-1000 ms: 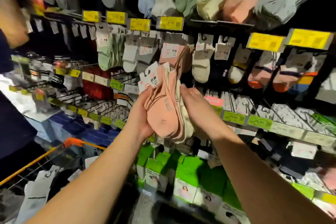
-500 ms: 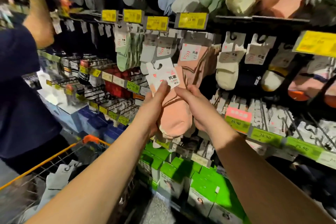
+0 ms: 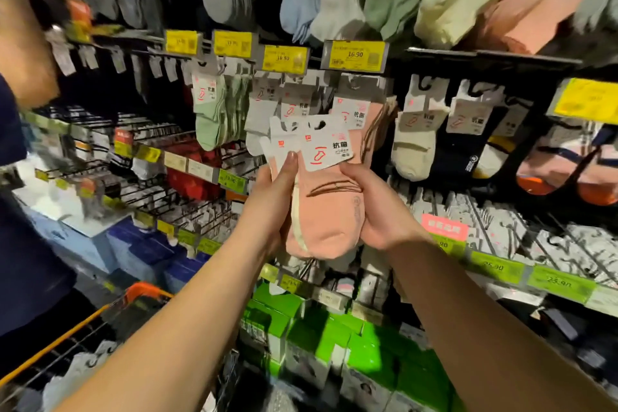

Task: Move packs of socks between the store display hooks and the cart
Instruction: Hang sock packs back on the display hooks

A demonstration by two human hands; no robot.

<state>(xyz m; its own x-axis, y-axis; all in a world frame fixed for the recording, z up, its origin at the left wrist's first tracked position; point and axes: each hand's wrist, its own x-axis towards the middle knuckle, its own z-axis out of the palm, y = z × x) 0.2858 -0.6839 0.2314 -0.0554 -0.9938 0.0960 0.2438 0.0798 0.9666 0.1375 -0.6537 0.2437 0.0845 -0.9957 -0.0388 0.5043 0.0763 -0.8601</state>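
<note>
Both my hands hold a bundle of pink sock packs with white card headers upright in front of the display. My left hand grips the bundle's left side, thumb up against a header card. On the right side, my right hand is curled round the socks. Just behind the headers hang more pink sock packs on a display hook under a yellow 16.90 price tag. The orange-rimmed wire cart sits at lower left with grey-white sock packs inside.
Another person in a dark blue top stands at the left, arm raised to the rack. Green sock packs, cream ones and rows of hooks fill the wall. Green boxes line the bottom shelf.
My hands have raised the pink packs up and closer to the hook row, turning the bundle so the header cards face me. The view has shifted toward the display.
</note>
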